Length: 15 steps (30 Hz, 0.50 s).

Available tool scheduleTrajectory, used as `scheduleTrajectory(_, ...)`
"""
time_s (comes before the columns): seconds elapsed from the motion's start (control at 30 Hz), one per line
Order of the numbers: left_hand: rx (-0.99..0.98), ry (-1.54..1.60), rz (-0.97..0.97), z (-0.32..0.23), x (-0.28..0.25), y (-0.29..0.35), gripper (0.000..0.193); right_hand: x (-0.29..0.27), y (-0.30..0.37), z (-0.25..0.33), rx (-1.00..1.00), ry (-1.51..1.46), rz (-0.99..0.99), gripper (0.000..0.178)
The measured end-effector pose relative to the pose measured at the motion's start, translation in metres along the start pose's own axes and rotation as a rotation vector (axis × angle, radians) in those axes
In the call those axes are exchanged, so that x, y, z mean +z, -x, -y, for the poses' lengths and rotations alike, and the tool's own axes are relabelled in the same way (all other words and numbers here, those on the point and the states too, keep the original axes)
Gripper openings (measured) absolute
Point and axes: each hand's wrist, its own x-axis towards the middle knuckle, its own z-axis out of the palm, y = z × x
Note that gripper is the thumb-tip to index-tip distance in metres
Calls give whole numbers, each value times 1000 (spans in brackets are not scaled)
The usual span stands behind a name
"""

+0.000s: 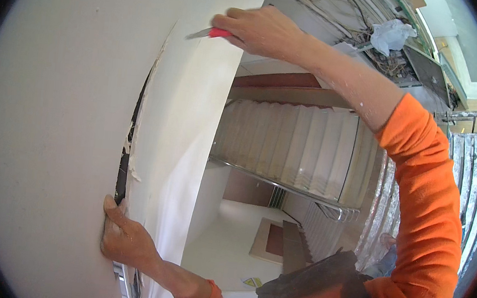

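A white board (53, 121) fills the left of the head view, with a long dark gap (124, 167) along its ragged edge. Beside that gap runs a pale strip (183, 104) of the same colour, its outer edge smooth. My left hand (128, 239) grips the board's edge at the lower end of the gap, thumb up and fingers partly hidden behind it. Higher up, my right hand (265, 32) is closed around a knife with a red handle (220, 33). Its grey blade points left, over the strip near the gap's thin upper end; contact cannot be made out.
Loose cables (319, 8) and a crumpled white plastic bag (392, 36) lie at the upper right. Below my right arm is a pale ribbed surface (290, 142) bordered by a metal rail (270, 180). Ridged metal planks (467, 174) stand at the far right.
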Motion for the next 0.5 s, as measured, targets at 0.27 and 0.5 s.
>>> scheduleTrajectory(0.27,-43,-29,7,-7,1,-1,57,-1,-71,-23,-317,58,90,43)
scheduleTrajectory(0.5,-101,-72,16,-8,-1,4,57,16,-88,-45,-289,236,162,36)
